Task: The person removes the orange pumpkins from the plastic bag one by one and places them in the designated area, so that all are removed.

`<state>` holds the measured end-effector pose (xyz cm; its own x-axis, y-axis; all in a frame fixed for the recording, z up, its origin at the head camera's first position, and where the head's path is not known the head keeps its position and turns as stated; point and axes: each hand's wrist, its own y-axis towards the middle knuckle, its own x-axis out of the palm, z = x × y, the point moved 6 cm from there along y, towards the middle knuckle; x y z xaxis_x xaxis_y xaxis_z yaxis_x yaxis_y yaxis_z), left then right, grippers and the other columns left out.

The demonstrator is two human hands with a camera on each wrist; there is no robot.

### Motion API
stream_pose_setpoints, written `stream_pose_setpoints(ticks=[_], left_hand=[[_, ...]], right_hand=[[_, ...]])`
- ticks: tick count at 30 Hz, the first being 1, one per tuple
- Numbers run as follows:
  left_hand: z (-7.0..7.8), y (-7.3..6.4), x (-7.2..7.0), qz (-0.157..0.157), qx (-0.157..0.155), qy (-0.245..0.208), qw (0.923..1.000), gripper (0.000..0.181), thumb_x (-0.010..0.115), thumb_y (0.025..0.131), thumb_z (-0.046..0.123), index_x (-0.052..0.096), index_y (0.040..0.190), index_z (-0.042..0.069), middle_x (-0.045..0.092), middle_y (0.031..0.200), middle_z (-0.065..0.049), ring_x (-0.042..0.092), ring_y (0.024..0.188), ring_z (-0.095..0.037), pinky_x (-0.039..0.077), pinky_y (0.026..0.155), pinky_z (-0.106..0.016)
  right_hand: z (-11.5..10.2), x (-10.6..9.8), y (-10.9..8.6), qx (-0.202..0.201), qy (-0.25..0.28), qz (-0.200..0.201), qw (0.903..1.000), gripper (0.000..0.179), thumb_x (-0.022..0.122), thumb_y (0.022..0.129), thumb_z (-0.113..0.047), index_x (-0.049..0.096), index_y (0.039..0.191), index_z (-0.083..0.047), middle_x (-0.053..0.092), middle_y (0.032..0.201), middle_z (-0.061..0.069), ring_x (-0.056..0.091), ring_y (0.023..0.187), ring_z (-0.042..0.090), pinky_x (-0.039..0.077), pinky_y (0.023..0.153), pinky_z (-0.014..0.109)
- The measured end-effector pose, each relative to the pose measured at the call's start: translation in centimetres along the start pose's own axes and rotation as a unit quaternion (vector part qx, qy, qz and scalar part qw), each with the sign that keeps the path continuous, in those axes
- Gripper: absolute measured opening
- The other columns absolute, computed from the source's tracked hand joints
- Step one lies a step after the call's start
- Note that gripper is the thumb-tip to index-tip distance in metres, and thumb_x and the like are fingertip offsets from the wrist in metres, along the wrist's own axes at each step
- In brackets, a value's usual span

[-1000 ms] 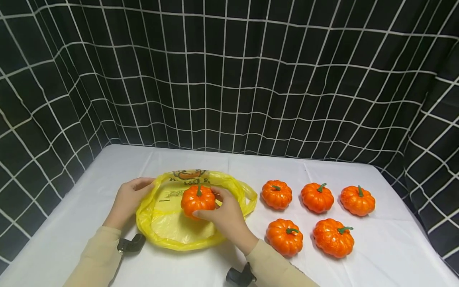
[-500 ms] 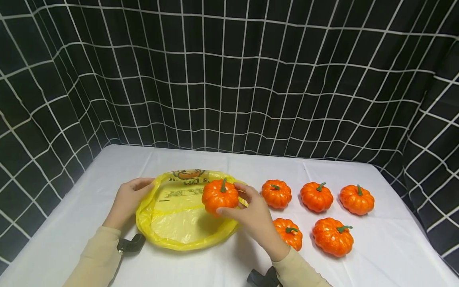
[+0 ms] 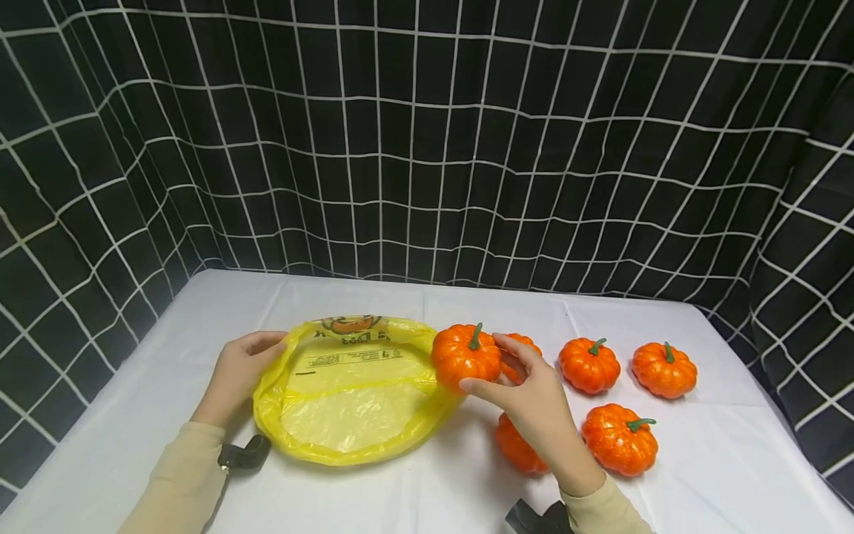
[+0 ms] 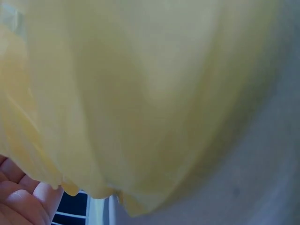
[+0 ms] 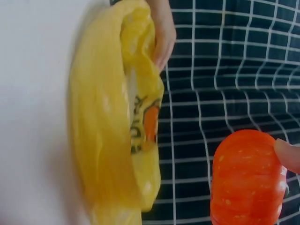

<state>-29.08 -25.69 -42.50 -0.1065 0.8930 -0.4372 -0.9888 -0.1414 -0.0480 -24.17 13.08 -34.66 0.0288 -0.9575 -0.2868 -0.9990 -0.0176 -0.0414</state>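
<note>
My right hand (image 3: 537,397) grips a small orange pumpkin (image 3: 463,360) with a green stem, thumb on its near side and fingers at its right. It is raised over the right rim of a yellow plastic bag (image 3: 267,411), whose mouth lies spread wide. At the bag's left rim, my left hand (image 3: 242,371) holds the edge. The left wrist view is mostly filled by the thin bag film (image 4: 140,93), with part of that hand's fingers (image 4: 42,199) under its edge. In the right wrist view, the pumpkin (image 5: 248,183) is beside a fingertip (image 5: 288,154).
Right of the bag, several more pumpkins stand on the white-covered table (image 3: 720,452). The back pumpkin (image 3: 590,367) and front pumpkin (image 3: 620,441) show fully; two are partly hidden behind my right hand and its load. A black curtain (image 3: 427,148) with white grid lines surrounds the table.
My right hand has carried the pumpkin from over the bag's middle to the right, past its rim, and slightly up. The left hand has stayed at the bag's edge.
</note>
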Motion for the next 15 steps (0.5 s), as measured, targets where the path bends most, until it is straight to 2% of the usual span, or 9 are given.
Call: stream_pose_setpoints(ticks=[6,11,15], left_hand=[[0.0,0.1,0.1,0.0,-0.002,-0.002,1.0,0.042,0.056,0.1,0.029,0.059,0.134,0.005,0.058,0.14,-0.02,0.049,0.135,-0.034,0.042,0.114,-0.048],[0.0,0.1,0.2,-0.004,-0.002,-0.007,1.0,0.042,0.057,0.1,0.03,0.059,0.134,0.005,0.058,0.141,-0.02,0.048,0.136,-0.034,0.041,0.114,-0.048],[-0.1,0.1,0.2,-0.005,-0.005,-0.006,1.0,0.043,0.057,0.1,0.03,0.059,0.135,0.006,0.057,0.141,-0.02,0.048,0.137,-0.034,0.04,0.115,-0.048]], right_hand=[[0.9,-2.9,-0.3,0.018,-0.047,0.013,0.9986,0.082,0.083,0.081,-0.024,0.042,0.149,-0.007,0.041,0.155,0.011,0.043,0.142,0.028,0.041,0.112,0.038],[2.0,-5.7,-0.7,0.038,-0.056,0.03,0.9973,0.087,0.083,0.082,-0.028,0.036,0.153,-0.009,0.041,0.156,0.014,0.042,0.144,0.027,0.043,0.109,0.028],[3.0,-8.0,-1.0,0.071,-0.084,0.047,0.9929,0.092,0.082,0.081,-0.037,0.032,0.156,-0.014,0.041,0.157,0.015,0.04,0.145,0.027,0.04,0.114,0.032]])
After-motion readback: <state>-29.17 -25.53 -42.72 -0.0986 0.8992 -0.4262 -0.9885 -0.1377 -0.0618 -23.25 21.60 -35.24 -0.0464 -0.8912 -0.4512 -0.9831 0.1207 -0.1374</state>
